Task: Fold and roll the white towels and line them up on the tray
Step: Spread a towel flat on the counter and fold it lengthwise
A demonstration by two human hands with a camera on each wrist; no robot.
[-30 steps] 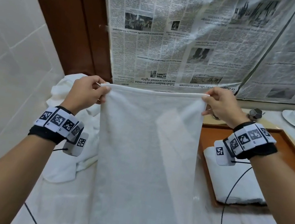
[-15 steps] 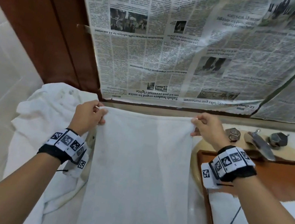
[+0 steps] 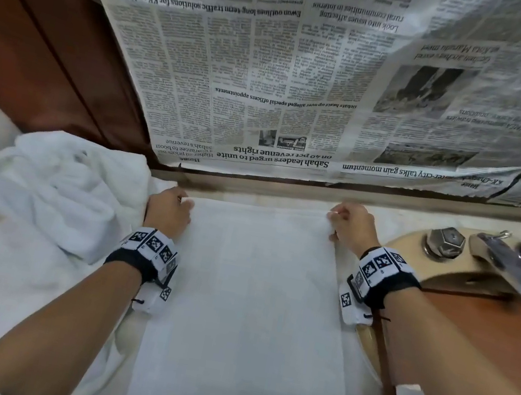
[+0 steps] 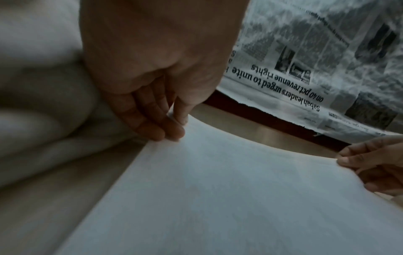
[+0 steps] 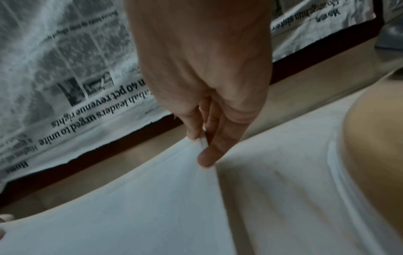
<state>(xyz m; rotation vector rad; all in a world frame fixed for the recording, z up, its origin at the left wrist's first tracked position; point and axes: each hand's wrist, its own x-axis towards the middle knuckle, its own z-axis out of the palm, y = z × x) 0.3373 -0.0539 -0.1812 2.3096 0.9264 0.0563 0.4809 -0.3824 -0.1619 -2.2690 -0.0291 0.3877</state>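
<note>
Both pinching, left hand [image 3: 168, 212], right hand [image 3: 349, 227], towel [image 3: 251, 300] corners.

The right hand [image 5: 202, 96] pinches the far corner of a flat white cloth towel [image 5: 135, 207] near upside-down newspaper [image 5: 65, 72].

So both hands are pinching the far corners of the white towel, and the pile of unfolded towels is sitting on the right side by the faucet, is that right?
Not quite. The left hand and right hand do pinch the far corners of the white towel, but the pile of unfolded towels lies on the left, away from the faucet. The head view shows it.
</note>
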